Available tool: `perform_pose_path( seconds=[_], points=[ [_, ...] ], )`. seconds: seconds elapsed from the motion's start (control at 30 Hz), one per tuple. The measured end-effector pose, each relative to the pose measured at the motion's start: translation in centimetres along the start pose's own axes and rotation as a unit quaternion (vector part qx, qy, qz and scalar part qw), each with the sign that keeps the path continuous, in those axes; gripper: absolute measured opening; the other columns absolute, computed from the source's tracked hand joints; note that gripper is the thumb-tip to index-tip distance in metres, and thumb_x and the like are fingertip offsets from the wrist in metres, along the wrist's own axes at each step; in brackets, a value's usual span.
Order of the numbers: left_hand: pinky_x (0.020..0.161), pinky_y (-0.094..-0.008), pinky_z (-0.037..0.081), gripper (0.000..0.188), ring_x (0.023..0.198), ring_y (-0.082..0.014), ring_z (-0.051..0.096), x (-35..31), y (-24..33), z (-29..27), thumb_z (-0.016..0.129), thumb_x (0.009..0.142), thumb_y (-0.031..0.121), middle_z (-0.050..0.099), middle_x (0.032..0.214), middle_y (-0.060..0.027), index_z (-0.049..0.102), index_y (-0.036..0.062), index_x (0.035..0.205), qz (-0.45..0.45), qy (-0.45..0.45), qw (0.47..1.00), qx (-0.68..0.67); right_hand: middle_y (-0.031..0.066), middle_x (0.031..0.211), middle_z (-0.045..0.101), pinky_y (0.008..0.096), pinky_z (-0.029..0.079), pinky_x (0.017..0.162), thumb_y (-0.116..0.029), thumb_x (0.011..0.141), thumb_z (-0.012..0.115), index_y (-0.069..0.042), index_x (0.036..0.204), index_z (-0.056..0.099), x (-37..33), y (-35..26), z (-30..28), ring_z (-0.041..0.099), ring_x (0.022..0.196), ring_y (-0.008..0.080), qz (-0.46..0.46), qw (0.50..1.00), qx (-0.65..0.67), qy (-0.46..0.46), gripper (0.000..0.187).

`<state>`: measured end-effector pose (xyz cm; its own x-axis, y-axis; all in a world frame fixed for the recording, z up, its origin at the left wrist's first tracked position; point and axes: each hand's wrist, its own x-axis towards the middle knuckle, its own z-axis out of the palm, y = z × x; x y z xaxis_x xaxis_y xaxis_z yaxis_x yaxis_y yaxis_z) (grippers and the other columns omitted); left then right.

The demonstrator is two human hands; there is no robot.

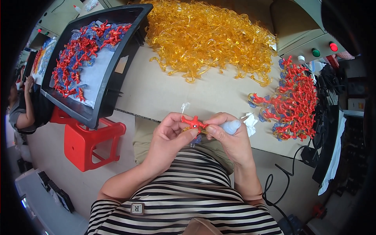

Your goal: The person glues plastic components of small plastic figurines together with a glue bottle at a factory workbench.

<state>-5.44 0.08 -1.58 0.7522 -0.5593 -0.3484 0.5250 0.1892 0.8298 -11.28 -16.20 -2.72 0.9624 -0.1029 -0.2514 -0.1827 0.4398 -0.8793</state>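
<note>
Fingers (188,136) pinched, L hand (166,136) on red fig. (195,125), R hand (231,147) gripping bottle (232,126), lettered shirt patch (137,208)

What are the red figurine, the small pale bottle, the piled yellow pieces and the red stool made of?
Red figurine: probably hard plastic or resin, judging by its glossy highlights. Small pale bottle: likely plastic, given its cloudy look. Yellow pieces: apparently clear, shiny plastic, since light passes through. Red stool: seemingly moulded plastic, smooth and evenly coloured.

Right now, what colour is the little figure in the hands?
The figure is mostly red, best seen in the head view.
</note>
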Motion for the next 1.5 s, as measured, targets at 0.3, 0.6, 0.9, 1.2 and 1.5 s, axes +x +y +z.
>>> perform_pose_path(
  seconds=[0.3, 0.6, 0.9, 1.2, 1.5],
  points=[
    [0.078, -0.0222, 0.044, 0.021, 0.087, -0.0083, 0.055, -0.1, 0.1, 0.0, 0.056, 0.083, -0.001, 0.06, 0.096, -0.0053, 0.049, 0.003, 0.102, -0.001, 0.003, 1.0, -0.007, 0.0027, 0.084, 0.062, 0.0171, 0.043, 0.065, -0.007, 0.083, 0.062, 0.001, 0.092, 0.061, -0.1, -0.2, 0.4, 0.053, 0.073, 0.0043, -0.008, 1.0, -0.018, 0.012, 0.012],
    [0.079, -0.0226, 0.044, 0.02, 0.088, -0.0088, 0.055, -0.1, 0.2, 0.2, 0.055, 0.084, -0.002, 0.06, 0.096, -0.0059, 0.048, 0.0032, 0.102, -0.003, 0.006, 1.0, -0.01, 0.0033, 0.085, 0.062, 0.0176, 0.044, 0.067, -0.007, 0.084, 0.061, 0.001, 0.092, 0.06, -0.2, -0.7, 0.8, 0.055, 0.075, 0.0049, -0.005, 0.999, -0.028, 0.019, 0.011],
    [0.079, -0.0233, 0.044, 0.02, 0.087, -0.0087, 0.055, -0.1, 0.0, 0.1, 0.055, 0.084, -0.002, 0.06, 0.095, -0.0052, 0.048, 0.0035, 0.102, -0.008, 0.016, 1.0, -0.012, 0.0043, 0.086, 0.063, 0.0185, 0.045, 0.07, -0.007, 0.083, 0.061, 0.001, 0.09, 0.06, -0.1, -0.8, 0.9, 0.056, 0.077, 0.0058, -0.009, 0.999, -0.028, 0.019, 0.01],
    [0.078, -0.0235, 0.044, 0.02, 0.086, -0.0083, 0.056, 0.2, 0.1, 0.3, 0.056, 0.085, 0.001, 0.06, 0.094, -0.0044, 0.048, 0.0039, 0.103, -0.014, 0.022, 1.0, -0.017, 0.0037, 0.085, 0.062, 0.0187, 0.045, 0.068, -0.007, 0.082, 0.063, 0.0, 0.092, 0.061, -0.1, -1.4, 1.2, 0.056, 0.075, 0.006, -0.001, 0.997, -0.059, 0.046, 0.012],
    [0.075, -0.0256, 0.047, 0.02, 0.09, -0.0119, 0.059, 0.9, 0.8, 0.3, 0.057, 0.087, 0.012, 0.062, 0.098, -0.0059, 0.049, 0.0049, 0.104, -0.036, 0.061, 0.992, -0.1, 0.0084, 0.088, 0.057, 0.0246, 0.048, 0.062, -0.001, 0.069, 0.072, -0.003, 0.093, 0.064, -0.1, 0.1, 2.1, 0.058, 0.074, 0.0154, -0.31, 0.874, -0.369, 0.056, 0.025]
  ],
)
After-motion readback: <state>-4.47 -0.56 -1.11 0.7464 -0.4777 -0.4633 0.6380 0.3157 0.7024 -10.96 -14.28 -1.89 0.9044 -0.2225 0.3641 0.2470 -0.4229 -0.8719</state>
